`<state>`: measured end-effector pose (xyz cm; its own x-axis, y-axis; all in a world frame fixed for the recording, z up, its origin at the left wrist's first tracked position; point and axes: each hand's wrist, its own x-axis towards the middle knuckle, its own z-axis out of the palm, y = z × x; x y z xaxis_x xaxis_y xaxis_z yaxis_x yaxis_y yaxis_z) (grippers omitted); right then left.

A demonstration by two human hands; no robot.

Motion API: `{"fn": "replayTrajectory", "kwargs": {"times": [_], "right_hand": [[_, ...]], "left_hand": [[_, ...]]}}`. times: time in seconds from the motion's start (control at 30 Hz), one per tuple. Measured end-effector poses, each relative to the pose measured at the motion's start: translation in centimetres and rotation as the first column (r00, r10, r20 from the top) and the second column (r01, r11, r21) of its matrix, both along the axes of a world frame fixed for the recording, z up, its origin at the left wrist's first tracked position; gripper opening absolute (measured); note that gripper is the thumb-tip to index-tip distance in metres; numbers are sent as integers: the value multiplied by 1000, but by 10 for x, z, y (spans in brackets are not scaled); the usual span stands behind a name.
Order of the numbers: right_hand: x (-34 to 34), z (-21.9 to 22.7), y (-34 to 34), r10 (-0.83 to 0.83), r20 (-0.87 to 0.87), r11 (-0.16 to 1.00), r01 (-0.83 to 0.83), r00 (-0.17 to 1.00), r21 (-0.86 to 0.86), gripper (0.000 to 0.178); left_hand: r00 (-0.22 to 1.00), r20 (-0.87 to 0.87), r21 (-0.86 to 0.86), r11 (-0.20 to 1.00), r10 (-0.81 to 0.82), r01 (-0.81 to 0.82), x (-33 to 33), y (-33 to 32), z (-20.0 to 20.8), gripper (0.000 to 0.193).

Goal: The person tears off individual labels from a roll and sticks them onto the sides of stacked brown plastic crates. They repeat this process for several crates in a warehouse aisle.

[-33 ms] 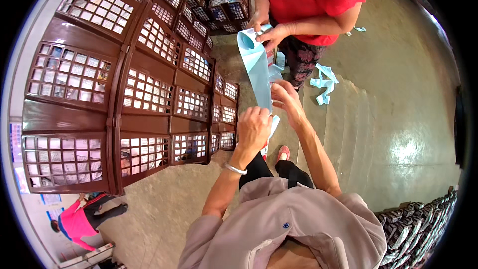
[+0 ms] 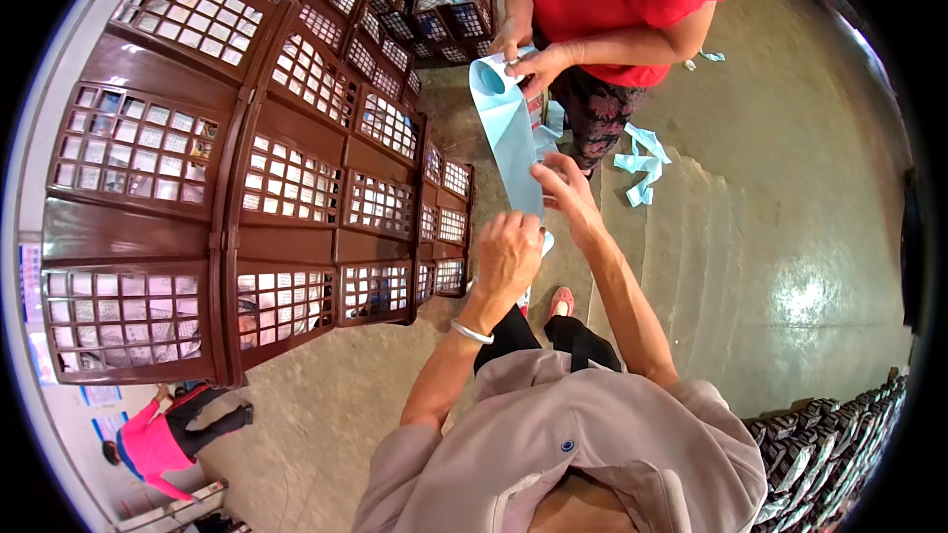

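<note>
A light-blue sheet (image 2: 513,143), curled at its far end, stretches between a co-worker's hands and mine. My left hand (image 2: 509,249), with a bracelet at the wrist, is closed on the sheet's near end. Beside the sheet's right edge, my right hand (image 2: 570,195) has its fingers apart and bent; whether a fingertip touches the sheet is hard to make out. The co-worker, in a red top (image 2: 617,0), grips the curled end with both hands (image 2: 533,61). Under my left hand a small pale-blue piece (image 2: 548,240) shows, mostly covered.
Brown plastic crates (image 2: 286,178) with latticed sides are stacked along my left. Crumpled pale-blue strips (image 2: 644,166) lie on the floor to the right. Packed dark bundles (image 2: 829,444) stand at the lower right. Another person in pink (image 2: 156,442) is at the lower left.
My right hand has shifted slightly up and left along the sheet, its fingers spreading a little. My left hand stays closed on the near end. The co-worker hardly moves.
</note>
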<state>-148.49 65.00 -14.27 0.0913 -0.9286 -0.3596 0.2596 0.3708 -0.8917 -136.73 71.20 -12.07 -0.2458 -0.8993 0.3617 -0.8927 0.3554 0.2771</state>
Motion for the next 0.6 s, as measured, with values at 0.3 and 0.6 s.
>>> {"fn": "replayTrajectory", "kwargs": {"times": [0.3,0.6], "right_hand": [[-17,-51,-21,-39,-68,991,30,997,-128,16],[-15,-22,-9,-77,369,989,26,926,142,18]], "left_hand": [[807,-576,361,926,129,109,4,-23,-6,22],[60,-755,616,675,653,405,24,-84,-44,38]]}}
